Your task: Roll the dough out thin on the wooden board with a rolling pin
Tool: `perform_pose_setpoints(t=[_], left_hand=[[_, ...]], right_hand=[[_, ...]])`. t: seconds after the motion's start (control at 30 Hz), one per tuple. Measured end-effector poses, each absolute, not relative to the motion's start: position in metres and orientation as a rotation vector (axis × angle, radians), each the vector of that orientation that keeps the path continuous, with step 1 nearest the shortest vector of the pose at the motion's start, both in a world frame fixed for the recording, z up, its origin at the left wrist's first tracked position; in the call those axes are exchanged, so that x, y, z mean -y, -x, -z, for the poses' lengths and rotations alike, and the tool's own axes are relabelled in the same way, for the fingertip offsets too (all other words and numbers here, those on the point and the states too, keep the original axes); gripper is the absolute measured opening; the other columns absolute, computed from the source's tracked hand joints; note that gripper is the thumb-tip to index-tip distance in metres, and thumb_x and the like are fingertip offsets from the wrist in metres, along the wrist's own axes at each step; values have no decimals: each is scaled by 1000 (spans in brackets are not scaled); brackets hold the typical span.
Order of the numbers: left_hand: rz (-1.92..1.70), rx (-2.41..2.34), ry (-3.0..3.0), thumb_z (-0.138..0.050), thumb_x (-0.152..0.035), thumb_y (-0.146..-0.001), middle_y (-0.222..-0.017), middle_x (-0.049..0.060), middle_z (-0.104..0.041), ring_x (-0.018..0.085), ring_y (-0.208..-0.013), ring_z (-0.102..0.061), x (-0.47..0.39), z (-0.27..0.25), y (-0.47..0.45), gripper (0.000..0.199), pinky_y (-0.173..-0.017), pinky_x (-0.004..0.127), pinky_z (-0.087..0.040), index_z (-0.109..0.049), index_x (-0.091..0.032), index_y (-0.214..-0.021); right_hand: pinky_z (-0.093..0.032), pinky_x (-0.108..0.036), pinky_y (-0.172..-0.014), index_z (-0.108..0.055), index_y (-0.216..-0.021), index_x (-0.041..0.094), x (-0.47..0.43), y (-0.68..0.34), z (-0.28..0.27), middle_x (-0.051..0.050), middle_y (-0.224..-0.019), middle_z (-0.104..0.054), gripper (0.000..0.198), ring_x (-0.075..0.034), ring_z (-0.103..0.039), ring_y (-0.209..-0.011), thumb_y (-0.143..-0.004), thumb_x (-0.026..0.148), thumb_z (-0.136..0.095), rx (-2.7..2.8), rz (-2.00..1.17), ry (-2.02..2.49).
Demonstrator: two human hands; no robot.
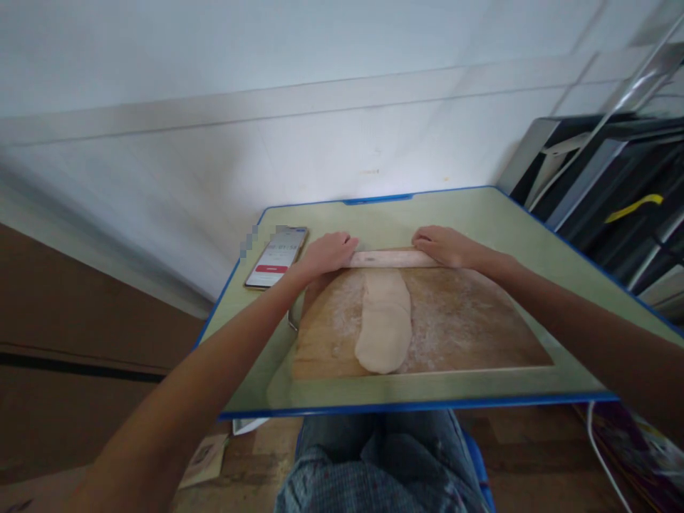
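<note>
"Dough (385, 328) first: where does it lie?"

"Lengthwise on the wooden board (502, 349), a long strip reaching from the board's near side up to the rolling pin (385, 259). Whether it runs on beneath the pin, I can't tell."

"And the hands?"

"Left hand (328, 253) curled closed over the pin's left end, right hand (443, 246) closed over the right end. The undersides of the fingers are hidden."

"What worries you?"

"Uneven pressure, mostly. If one hand leans harder, the strip could end up thin along one side (the pin looks nearly level, so that's only a caution). Too much weight at the far end could leave the rounded near end thicker."

"Sticking?"

"Possible. Flour (464, 306) lies patchily on either side, but I can't see what's under the strip. If it's bare there, it could cling and tear."

"Anything else nearby?"

"The phone (278, 256), left of the board on the table (427, 385) and close to the left arm (229, 356). A wide swing might knock it."
</note>
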State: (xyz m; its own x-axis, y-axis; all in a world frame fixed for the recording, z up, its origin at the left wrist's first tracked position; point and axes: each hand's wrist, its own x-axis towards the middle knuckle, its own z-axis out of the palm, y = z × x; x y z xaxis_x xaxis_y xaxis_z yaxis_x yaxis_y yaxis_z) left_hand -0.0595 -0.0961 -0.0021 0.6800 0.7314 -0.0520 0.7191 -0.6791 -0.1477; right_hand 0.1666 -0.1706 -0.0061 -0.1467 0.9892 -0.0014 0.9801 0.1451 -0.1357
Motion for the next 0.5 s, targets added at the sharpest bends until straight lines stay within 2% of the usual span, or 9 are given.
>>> perform_pose_setpoints(t=[0.17, 0.37, 0.43, 0.5], left_hand=[[-23, 823, 2739, -27, -23, -97, -105, 14, -62, 21, -97, -58, 129, 7, 80, 36, -86, 34, -43, -58, -11, -108], [150, 950, 2843, -20, -32, -99, -121, 13, -58, 21, -115, -51, 146, 9, 84, 43, -98, 35, -38, -52, -10, -119], [108, 946, 2836, -19, -30, -99, -117, 13, -60, 21, -114, -53, 144, 6, 79, 44, -97, 35, -39, -54, -9, -116], [40, 979, 2818, -16, -29, -99, -106, 11, -64, 21, -104, -58, 142, 4, 75, 48, -91, 34, -42, -59, -11, -107]], right_hand=[[-44, -35, -93, -61, -112, 16, 201, -165, 13, -12, -113, -66, 43, -21, -60, -104, -93, 28, -24, 2352, -147, 1759], [-36, -45, -104, -57, -120, 20, 217, -168, 40, -9, -129, -59, 49, -23, -48, -125, -95, 39, -20, 2326, 63, 1624], [-35, -44, -105, -58, -119, 19, 215, -167, 43, -9, -130, -58, 51, -23, -47, -126, -95, 39, -18, 2298, 127, 1679], [-37, -43, -103, -59, -117, 19, 212, -165, 42, -10, -127, -60, 50, -23, -51, -121, -96, 37, -17, 2284, 155, 1759]])
